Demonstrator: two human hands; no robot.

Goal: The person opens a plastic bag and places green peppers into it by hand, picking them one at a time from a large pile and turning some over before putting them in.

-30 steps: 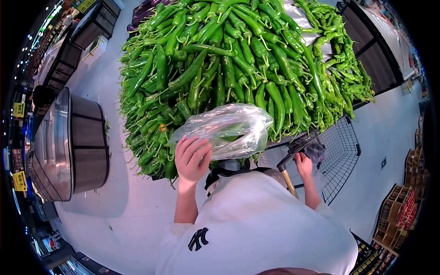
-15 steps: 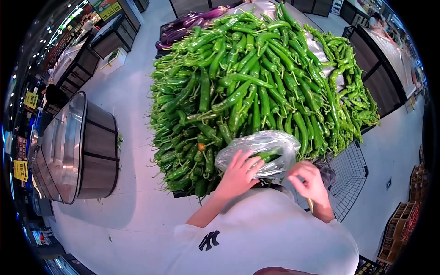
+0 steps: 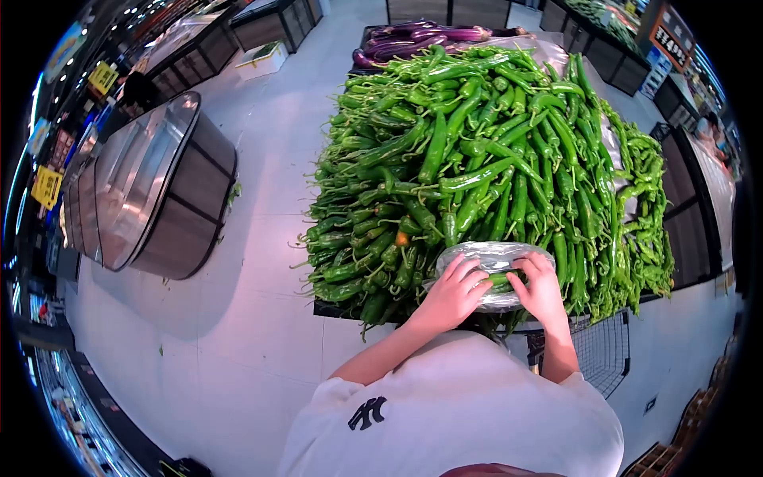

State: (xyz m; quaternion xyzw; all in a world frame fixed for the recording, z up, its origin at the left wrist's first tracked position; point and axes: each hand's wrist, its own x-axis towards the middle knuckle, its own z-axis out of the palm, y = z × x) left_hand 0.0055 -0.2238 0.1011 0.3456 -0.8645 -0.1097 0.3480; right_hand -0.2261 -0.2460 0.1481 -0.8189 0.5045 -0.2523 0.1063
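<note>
Plastic bag (image 3: pixel 501 303): at the lower centre of the frame, over the near edge of the pepper heap, clear and crumpled, held between both hands.
Steel-topped stand (image 3: pixel 151 183): left of the frame, standing apart on the pale floor (image 3: pixel 262 310), a yellow price sign (image 3: pixel 47 187) beyond its left side.
Pepper heap (image 3: pixel 445 151): centre to right, covering its dark-edged surface, one orange pepper (image 3: pixel 401 238) among the green, eggplants (image 3: pixel 429 36) behind.
Left hand (image 3: pixel 455 300): holding the bag's left side, fingers bent and slightly parted.
Bagged peppers (image 3: pixel 500 282): green, seen between the hands; I can't tell how many.
Right hand (image 3: pixel 542 296): holding the bag's right side, fingers curled, thumb inward.
Shopping cart (image 3: pixel 608 358): lower right, just beside the heap.
How far along: some peppers are bagged; I see no knot, so I'd judge the bag isn't tied.
</note>
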